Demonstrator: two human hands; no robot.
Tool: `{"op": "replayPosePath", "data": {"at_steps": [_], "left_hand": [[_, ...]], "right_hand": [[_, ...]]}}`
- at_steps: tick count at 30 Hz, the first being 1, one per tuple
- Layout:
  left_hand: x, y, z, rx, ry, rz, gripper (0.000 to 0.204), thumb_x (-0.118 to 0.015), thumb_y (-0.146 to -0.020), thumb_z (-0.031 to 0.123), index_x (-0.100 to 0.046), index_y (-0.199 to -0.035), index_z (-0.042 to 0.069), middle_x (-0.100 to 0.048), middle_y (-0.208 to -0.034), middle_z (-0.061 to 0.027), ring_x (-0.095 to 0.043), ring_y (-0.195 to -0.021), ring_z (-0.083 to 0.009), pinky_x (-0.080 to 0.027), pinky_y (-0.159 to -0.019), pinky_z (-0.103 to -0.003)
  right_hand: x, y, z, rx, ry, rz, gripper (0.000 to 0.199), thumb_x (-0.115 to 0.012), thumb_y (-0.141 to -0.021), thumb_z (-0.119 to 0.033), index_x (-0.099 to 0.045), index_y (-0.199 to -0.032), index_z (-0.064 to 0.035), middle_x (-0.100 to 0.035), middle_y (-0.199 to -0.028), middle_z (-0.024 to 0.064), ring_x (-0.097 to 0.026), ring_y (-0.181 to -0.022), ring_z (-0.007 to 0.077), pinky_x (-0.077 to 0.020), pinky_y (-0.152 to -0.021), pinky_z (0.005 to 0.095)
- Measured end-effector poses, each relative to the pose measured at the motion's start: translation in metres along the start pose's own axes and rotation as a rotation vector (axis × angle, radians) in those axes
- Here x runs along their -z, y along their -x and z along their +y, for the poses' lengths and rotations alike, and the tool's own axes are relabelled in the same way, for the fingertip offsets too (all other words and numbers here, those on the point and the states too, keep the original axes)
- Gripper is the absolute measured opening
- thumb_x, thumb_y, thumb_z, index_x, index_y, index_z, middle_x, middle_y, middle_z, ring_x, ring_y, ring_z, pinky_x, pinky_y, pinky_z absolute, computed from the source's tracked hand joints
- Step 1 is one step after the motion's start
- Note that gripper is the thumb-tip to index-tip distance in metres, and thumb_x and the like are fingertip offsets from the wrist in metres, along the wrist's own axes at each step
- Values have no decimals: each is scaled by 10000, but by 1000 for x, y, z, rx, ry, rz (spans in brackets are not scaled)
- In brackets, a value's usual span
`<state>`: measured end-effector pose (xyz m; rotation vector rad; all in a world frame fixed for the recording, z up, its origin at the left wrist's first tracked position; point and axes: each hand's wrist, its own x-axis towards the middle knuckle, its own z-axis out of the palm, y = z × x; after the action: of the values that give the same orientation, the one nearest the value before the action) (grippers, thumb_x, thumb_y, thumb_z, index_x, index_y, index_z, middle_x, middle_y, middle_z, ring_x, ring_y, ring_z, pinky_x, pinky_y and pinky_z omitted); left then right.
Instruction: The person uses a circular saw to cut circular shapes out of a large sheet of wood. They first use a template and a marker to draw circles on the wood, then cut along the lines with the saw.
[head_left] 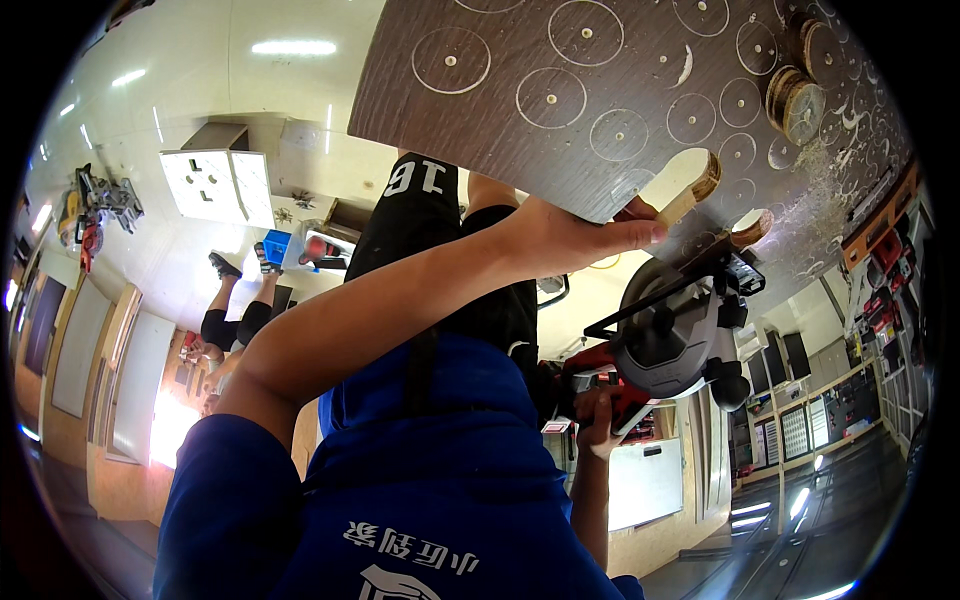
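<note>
The view is upside down, looking back along my own blue shirt and black shorts. My left hand (560, 238) grips the edge of a dark wood-grain board (560, 60) scored with many circles, its thumb pointing at a pale rounded wood piece (685, 182) at the board's rim. My right hand (598, 412) is closed on the red handle of a circular saw (672, 338). The saw's grey blade guard sits right by the board's edge. Sawdust (835, 170) lies on the board near the saw.
Two thick round wooden discs (797, 98) rest on the board at the right. Another person's legs with dark knee pads (232, 310) are at the left, near a white panel with cut-outs (215, 185). A mitre saw (95, 205) is far left; tool shelves (880, 290) line the right.
</note>
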<state>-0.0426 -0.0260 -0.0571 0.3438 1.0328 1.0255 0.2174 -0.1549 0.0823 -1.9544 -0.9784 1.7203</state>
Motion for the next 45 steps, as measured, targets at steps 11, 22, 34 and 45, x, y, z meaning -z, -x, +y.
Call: {"op": "replayPosePath", "data": {"at_steps": [11,22,34,45], "left_hand": [[0,1,0,-12,-26,2,273,-769,-859,260,-733,-980,18,-729,-870,-86,-681,-803,-135,-564,-701,-276],[1,1,1,-20,-43,12,263,-771,-856,255,-737,-970,20,-731,-870,-84,-682,-809,-134,-566,-700,-267],[1,2,0,14,-53,7,257,-776,-850,259,-743,-969,33,-734,-872,-85,-687,-780,-132,-569,-702,-262],[3,3,1,24,-75,9,249,-774,-853,256,-743,-958,32,-732,-855,-73,-689,-771,-123,-560,-688,-254]], "right_hand": [[-2,0,1,-9,-16,26,86,-533,-938,-87,-492,-956,-13,-455,-565,26,-414,-473,107,-362,-471,266],[-2,0,1,-3,-29,28,71,-538,-940,-76,-493,-961,-25,-463,-575,22,-417,-476,103,-380,-487,262],[-2,-1,0,7,-31,4,83,-531,-951,-86,-484,-969,-20,-456,-589,23,-400,-485,99,-375,-497,271],[-4,-1,-2,-19,-34,19,88,-525,-943,-88,-480,-984,-24,-450,-594,19,-403,-500,102,-368,-504,269]]}}
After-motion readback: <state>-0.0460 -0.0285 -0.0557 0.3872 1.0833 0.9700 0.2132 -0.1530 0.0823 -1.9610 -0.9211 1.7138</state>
